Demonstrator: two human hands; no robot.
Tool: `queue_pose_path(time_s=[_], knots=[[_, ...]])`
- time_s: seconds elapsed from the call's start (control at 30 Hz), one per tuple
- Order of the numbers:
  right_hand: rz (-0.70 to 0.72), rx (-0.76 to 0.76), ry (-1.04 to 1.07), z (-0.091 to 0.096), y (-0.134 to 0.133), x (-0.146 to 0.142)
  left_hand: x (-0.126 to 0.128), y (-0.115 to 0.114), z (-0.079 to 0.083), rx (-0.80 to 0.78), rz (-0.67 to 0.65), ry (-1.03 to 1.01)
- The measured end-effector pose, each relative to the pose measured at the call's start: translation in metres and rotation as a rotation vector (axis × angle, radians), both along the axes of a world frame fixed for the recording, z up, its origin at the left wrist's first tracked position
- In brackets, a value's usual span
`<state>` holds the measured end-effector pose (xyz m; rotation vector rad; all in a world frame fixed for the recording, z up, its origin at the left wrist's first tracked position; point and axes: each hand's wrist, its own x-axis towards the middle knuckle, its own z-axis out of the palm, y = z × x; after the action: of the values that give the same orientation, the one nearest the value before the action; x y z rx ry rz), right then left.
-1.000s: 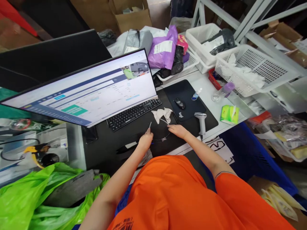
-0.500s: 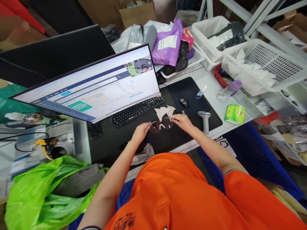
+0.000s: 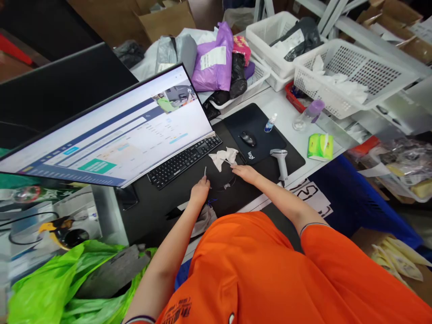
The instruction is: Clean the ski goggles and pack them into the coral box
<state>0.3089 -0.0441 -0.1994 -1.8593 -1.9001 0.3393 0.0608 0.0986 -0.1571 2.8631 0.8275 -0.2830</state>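
Note:
Both hands are closed on a pair of clear-lensed glasses [image 3: 228, 184], one at each side, above the black desk mat. My left hand [image 3: 200, 191] grips one temple arm, whose tip sticks up past the fingers. With pinched fingers, my right hand [image 3: 245, 173] has the other arm. The lenses barely show against the dark mat. Just beyond them lies a crumpled white tissue [image 3: 223, 157]. A grey cloth pouch [image 3: 204, 219] with a blue cord is near my left wrist, partly hidden by the forearm.
A monitor [image 3: 111, 135] and keyboard [image 3: 184, 162] stand at the left. To the right are a mouse [image 3: 248, 139], a small spray bottle [image 3: 270, 123], a barcode scanner [image 3: 280, 164] and a green tissue pack [image 3: 320, 146]. White baskets [image 3: 351, 76] stand at the back right.
The glasses have tilted, so their lenses now look edge-on and fainter. My left hand has turned and come slightly lower. The head view has shifted a little to the right.

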Motion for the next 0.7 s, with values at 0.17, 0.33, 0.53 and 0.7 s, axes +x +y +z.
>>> queue_pose_path(time_s=[0.17, 0.33, 0.53, 0.7], knots=[[-0.059, -0.092, 0.008, -0.002, -0.005, -0.008, 0.002, 0.001, -0.001, 0.054, -0.070, 0.026], [-0.286, -0.126, 0.032, 0.003, -0.035, -0.030, -0.002, 0.002, 0.002, 0.126, -0.123, -0.069], [-0.549, -0.149, 0.102, 0.008, -0.127, -0.095, -0.009, -0.017, 0.012, 0.162, -0.197, -0.383], [-0.693, -0.267, 0.148, 0.014, -0.217, -0.136, 0.010, -0.067, 0.027, 0.050, -0.333, -0.664]])
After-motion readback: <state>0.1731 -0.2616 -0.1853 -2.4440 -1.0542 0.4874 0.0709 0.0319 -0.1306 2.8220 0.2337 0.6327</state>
